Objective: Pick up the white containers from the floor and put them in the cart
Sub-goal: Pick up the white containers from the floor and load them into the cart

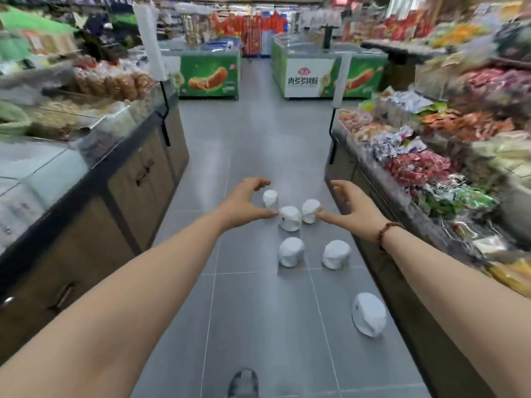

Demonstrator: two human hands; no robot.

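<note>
Several white containers lie on the grey tiled floor of a shop aisle. Three cluster at the far end: one (270, 199), one (290, 218) and one (311, 211). Two more lie nearer, one (290, 251) and one (336, 254), and a larger-looking one (369, 314) lies closest on the right. Both arms stretch forward. My left hand (244, 205) is spread in a wide curve with its thumb tip by the middle far container, holding nothing. My right hand (349, 206) is likewise spread, thumb tip next to the right far container. No cart is in view.
A wooden counter with drawers (138, 179) and glass-covered bulk foods lines the left side. Open bins of wrapped sweets (416, 168) line the right. Two green freezer chests (209, 73) (330, 76) stand at the aisle's far end. My shoe (244, 383) shows at the bottom.
</note>
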